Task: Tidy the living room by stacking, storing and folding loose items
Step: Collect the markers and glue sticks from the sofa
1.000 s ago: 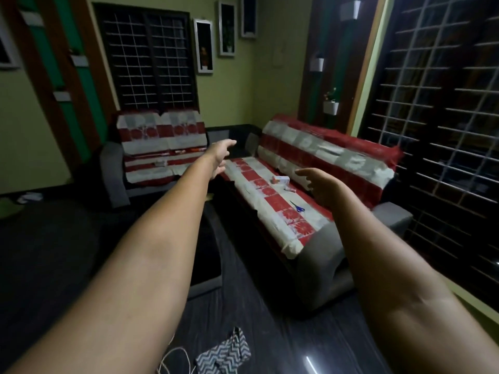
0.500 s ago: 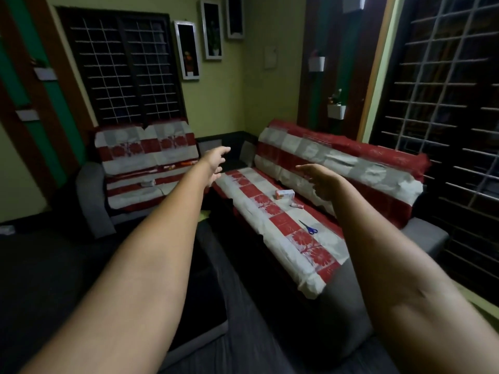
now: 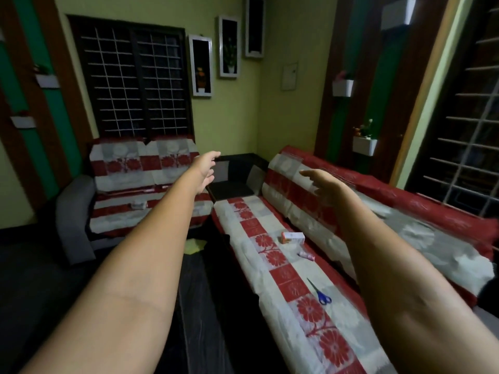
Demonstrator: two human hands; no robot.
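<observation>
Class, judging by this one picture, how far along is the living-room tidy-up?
Nothing looks done yet. Both hands, left and right, reach forward open and hold nothing. Left to store: the box, small tube and scissors on the long sofa, plus small items on the other sofa.

The view swings closer to the long sofa [image 3: 272,255], the scissors [image 3: 320,292] sliding toward lower centre, while the floor's patterned cloth drops out of frame.
</observation>
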